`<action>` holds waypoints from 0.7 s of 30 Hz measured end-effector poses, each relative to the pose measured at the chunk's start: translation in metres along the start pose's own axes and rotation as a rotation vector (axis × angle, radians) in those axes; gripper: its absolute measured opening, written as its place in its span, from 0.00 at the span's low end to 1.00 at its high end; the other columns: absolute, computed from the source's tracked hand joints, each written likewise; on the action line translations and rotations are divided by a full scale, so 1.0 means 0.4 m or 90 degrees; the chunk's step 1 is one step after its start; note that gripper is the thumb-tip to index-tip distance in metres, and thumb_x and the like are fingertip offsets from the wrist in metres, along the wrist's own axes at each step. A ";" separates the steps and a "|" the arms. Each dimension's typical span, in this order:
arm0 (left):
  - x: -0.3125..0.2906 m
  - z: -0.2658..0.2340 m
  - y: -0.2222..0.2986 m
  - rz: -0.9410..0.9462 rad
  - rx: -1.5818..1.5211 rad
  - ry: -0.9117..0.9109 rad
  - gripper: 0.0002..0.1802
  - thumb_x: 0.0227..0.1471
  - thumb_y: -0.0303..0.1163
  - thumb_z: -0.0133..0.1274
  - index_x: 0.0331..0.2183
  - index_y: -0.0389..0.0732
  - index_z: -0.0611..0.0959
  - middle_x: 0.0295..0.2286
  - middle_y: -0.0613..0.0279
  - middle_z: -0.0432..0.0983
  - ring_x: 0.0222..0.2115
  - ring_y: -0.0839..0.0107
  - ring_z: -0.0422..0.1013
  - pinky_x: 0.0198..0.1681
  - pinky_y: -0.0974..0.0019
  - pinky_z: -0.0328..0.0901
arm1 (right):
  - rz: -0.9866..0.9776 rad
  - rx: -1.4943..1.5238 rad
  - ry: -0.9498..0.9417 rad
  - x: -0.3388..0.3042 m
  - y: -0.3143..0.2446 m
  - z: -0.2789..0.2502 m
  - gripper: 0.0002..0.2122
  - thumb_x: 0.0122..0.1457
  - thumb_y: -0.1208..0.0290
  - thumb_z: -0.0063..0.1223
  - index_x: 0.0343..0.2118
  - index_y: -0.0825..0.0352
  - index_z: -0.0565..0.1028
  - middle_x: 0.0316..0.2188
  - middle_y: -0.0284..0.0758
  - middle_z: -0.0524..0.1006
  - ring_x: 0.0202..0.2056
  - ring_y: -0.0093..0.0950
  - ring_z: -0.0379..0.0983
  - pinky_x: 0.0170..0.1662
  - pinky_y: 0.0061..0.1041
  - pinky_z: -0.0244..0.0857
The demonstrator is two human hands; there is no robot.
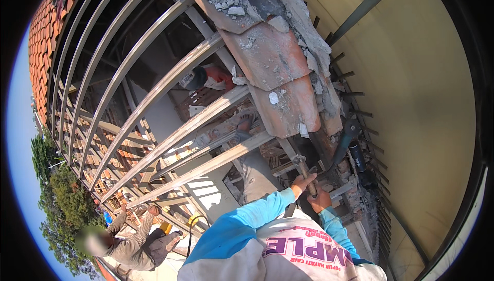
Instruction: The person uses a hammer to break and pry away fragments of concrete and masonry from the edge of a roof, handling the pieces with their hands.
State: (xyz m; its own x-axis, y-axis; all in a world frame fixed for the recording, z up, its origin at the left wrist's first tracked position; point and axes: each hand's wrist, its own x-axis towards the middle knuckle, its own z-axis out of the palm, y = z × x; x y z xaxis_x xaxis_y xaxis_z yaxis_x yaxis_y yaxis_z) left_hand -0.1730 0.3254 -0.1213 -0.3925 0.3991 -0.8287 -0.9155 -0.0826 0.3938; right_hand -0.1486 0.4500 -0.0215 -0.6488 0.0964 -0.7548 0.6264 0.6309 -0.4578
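My left hand (303,185) is closed around the upper wooden handle of a hammer (304,168), whose metal head points up and away from me. Just below and to the right, my right hand (320,200) is closed at the lower end of the same handle. Part of the grip is hidden by my fingers. Both hands are in front of my chest, near the broken edge of the roof. Beyond the hammer head lie overlapping clay tiles (293,107) with grey mortar crumbs on them.
Exposed roof battens (177,78) run leftward over open gaps. One person (211,78) is below them; another (139,240) grips the frame at lower left. Broken mortar (314,39) edges a yellowish wall (417,106). A dark teal and black tool (342,144) lies right of my hands.
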 end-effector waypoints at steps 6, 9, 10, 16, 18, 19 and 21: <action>-0.083 -0.057 0.113 0.218 -0.193 0.336 0.10 0.52 0.36 0.51 0.30 0.38 0.75 0.21 0.62 0.68 0.23 0.69 0.69 0.30 0.66 0.65 | -0.170 0.026 -0.074 0.067 -0.181 -0.033 0.27 0.50 0.52 0.61 0.47 0.69 0.74 0.39 0.48 0.78 0.40 0.43 0.76 0.43 0.35 0.68; -0.134 -0.123 0.308 0.341 -0.357 0.287 0.09 0.52 0.33 0.48 0.34 0.40 0.71 0.20 0.61 0.66 0.26 0.67 0.68 0.32 0.63 0.66 | -0.193 0.172 -0.062 0.141 -0.261 -0.047 0.23 0.56 0.54 0.58 0.44 0.71 0.75 0.36 0.40 0.77 0.37 0.30 0.75 0.40 0.29 0.68; -0.123 -0.168 0.331 0.421 -0.358 0.274 0.08 0.51 0.33 0.48 0.34 0.40 0.71 0.21 0.60 0.67 0.26 0.68 0.68 0.33 0.63 0.65 | -0.177 0.200 0.017 0.184 -0.254 -0.033 0.24 0.56 0.54 0.59 0.45 0.71 0.74 0.36 0.38 0.76 0.36 0.29 0.75 0.40 0.27 0.68; -0.080 -0.433 0.582 0.592 0.252 0.722 0.15 0.52 0.38 0.52 0.31 0.33 0.76 0.36 0.48 0.72 0.42 0.56 0.65 0.52 0.53 0.56 | 0.157 0.636 -0.016 0.465 -0.160 0.021 0.31 0.53 0.52 0.62 0.55 0.63 0.65 0.44 0.32 0.71 0.39 0.30 0.71 0.40 0.32 0.68; -0.049 -0.537 0.605 0.507 0.402 0.826 0.20 0.50 0.43 0.54 0.34 0.32 0.77 0.44 0.44 0.70 0.51 0.51 0.59 0.58 0.46 0.47 | 0.184 0.732 -0.019 0.495 -0.189 0.029 0.31 0.53 0.52 0.62 0.56 0.61 0.63 0.48 0.32 0.68 0.43 0.30 0.68 0.43 0.34 0.66; -0.032 -0.593 0.604 0.454 0.464 0.850 0.23 0.49 0.45 0.55 0.37 0.33 0.77 0.45 0.44 0.69 0.51 0.50 0.60 0.60 0.42 0.44 | 0.199 0.778 -0.026 0.501 -0.204 0.041 0.32 0.53 0.52 0.62 0.56 0.60 0.62 0.50 0.32 0.66 0.44 0.31 0.67 0.44 0.36 0.65; -0.001 -0.617 0.641 0.566 0.516 0.820 0.23 0.49 0.44 0.55 0.37 0.33 0.76 0.45 0.43 0.69 0.52 0.49 0.59 0.61 0.41 0.43 | 0.179 0.833 -0.003 0.522 -0.183 0.059 0.34 0.53 0.51 0.62 0.59 0.58 0.59 0.53 0.33 0.63 0.46 0.32 0.65 0.46 0.38 0.64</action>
State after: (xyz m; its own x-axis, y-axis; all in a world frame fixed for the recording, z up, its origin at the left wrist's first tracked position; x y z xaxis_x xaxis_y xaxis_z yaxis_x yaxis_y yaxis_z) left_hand -0.4294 0.0786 -0.1184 -0.8826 -0.4527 0.1268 -0.2911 0.7381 0.6087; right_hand -0.3198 0.4056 -0.1565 -0.4301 0.0954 -0.8977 0.6902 -0.6062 -0.3951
